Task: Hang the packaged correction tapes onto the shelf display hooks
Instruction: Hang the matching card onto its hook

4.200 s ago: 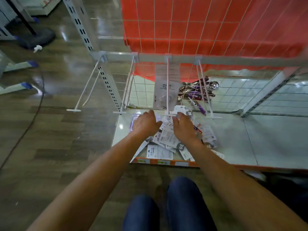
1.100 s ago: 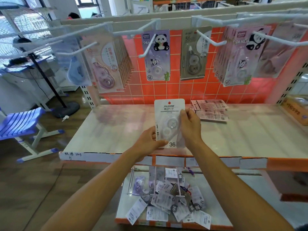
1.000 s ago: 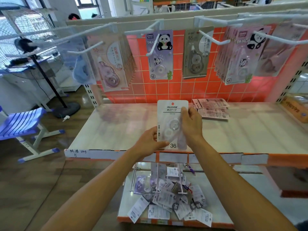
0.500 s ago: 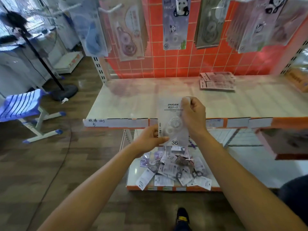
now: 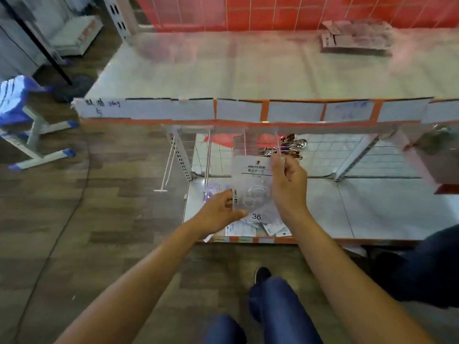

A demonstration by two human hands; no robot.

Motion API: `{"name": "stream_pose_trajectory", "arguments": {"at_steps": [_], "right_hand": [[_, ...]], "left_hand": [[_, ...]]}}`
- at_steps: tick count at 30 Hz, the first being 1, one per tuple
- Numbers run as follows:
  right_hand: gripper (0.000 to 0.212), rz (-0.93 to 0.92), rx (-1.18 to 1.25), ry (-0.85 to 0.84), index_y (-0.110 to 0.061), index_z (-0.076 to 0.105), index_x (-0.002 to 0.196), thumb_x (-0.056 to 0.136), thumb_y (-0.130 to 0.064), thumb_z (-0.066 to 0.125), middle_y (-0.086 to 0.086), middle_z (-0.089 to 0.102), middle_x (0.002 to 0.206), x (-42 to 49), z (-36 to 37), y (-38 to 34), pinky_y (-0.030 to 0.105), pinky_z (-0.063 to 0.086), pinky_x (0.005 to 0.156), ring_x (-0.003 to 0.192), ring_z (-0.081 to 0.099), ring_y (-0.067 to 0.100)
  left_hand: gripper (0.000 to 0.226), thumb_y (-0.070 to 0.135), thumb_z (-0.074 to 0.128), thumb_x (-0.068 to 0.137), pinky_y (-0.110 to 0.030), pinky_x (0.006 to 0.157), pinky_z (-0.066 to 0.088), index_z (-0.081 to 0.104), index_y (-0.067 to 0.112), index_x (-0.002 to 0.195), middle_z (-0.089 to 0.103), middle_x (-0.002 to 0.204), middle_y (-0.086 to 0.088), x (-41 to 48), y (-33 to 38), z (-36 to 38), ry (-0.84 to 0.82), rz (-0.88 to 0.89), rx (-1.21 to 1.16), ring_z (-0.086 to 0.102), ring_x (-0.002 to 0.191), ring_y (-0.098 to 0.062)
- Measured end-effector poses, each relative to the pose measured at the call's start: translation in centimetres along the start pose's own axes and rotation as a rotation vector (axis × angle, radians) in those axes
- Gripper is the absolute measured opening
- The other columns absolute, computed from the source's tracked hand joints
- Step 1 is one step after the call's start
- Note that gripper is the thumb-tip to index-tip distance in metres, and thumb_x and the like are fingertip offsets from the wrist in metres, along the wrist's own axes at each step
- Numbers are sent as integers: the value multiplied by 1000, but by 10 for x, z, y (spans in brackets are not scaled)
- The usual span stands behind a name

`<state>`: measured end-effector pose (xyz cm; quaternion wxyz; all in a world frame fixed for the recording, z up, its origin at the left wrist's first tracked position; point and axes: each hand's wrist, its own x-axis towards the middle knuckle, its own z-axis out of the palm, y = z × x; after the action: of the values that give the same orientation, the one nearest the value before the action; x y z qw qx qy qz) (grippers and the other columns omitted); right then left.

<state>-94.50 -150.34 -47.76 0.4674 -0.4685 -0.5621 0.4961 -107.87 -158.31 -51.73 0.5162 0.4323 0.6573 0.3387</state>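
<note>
Head view: left hand [image 5: 221, 212] pinches the correction tape pack [image 5: 250, 187] low, right hand [image 5: 289, 184] pinches its top. Hook [image 5: 245, 145] just above, nothing hung yet, and the pile [image 5: 244, 229] underneath looks like plenty left.

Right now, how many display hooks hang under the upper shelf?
4: one hook far left over the floor, one left of the held package, two above its top edge. More may be hidden.

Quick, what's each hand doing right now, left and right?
Left hand: holding the packaged correction tape by its lower left edge.
Right hand: holding the same package, pinching its upper right edge.
</note>
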Motion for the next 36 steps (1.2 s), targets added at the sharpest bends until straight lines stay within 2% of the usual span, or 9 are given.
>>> {"name": "stream_pose_trajectory", "arguments": {"at_steps": [2, 4, 9, 13, 18, 20, 25, 30, 36], "right_hand": [[33, 9, 3, -7, -8, 50, 68, 97, -23, 52, -3, 45, 61, -2, 1, 38, 19, 37, 53, 55, 41, 2], [28, 36, 22, -15, -9, 54, 73, 97, -22, 51, -6, 49, 61, 1, 3, 76, 15, 40, 52, 53, 46, -3], [26, 11, 44, -34, -3, 56, 76, 96, -20, 53, 2, 51, 66, 16, 8, 163, 31, 44, 65, 63, 48, 6], [24, -59, 56, -20, -17, 55, 72, 97, -17, 53, -7, 49, 63, 25, 7, 214, 24, 43, 60, 57, 45, -1], [25, -176, 72, -25, -22, 55, 73, 97, -15, 53, -3, 48, 60, 32, 14, 266, 24, 41, 56, 54, 44, 2], [26, -209, 92, -23, -23, 54, 72, 97, -15, 52, -10, 42, 54, 35, 19, 282, 14, 33, 48, 46, 37, -3], [26, -343, 82, -35, -26, 51, 71, 96, -21, 55, -12, 42, 59, 52, 30, 304, 17, 32, 53, 52, 37, -2], [23, -393, 44, -22, -30, 53, 74, 94, -18, 58, -16, 48, 61, 68, 41, 309, 14, 35, 58, 55, 46, -6], [19, -419, 55, -2, -29, 54, 75, 92, -23, 59, -15, 49, 62, 82, 51, 312, 22, 37, 59, 58, 42, -3]], "left_hand": [[30, 10, 70, 86, -27, 88, 55, 59, 26, 108, 70, 108, 3, 16, -35, 11, 14, -3, -18, 67, 99, -9], [30, 7, 69, 86, -25, 87, 55, 59, 27, 105, 70, 104, 6, 34, -67, 21, 21, 9, -39, 68, 97, -8], [34, 4, 69, 85, -30, 90, 55, 60, 22, 113, 70, 109, 3, 87, -140, 39, 47, 50, -36, 68, 102, -12], [35, 4, 69, 85, -22, 82, 55, 59, 32, 103, 71, 98, 10, 120, -183, 53, 106, 110, -19, 69, 93, -8], [27, 4, 68, 85, -12, 64, 49, 59, 24, 100, 65, 82, 13, 153, -224, 60, 155, 246, 42, 64, 72, 7], [31, 4, 68, 85, -15, 68, 50, 58, 29, 99, 68, 89, 10, 166, -239, 59, 167, 279, 44, 66, 78, 2], [32, -3, 66, 85, -18, 69, 53, 59, 27, 96, 69, 87, 7, 191, -259, 53, 204, 345, 32, 67, 77, 0], [32, -2, 67, 84, -47, 90, 55, 61, 27, 98, 72, 96, -1, 202, -265, 43, 197, 357, 4, 68, 97, -27], [31, -1, 67, 85, -38, 88, 56, 61, 27, 98, 73, 91, 6, 211, -264, 37, 215, 353, -24, 70, 92, -16]]}}
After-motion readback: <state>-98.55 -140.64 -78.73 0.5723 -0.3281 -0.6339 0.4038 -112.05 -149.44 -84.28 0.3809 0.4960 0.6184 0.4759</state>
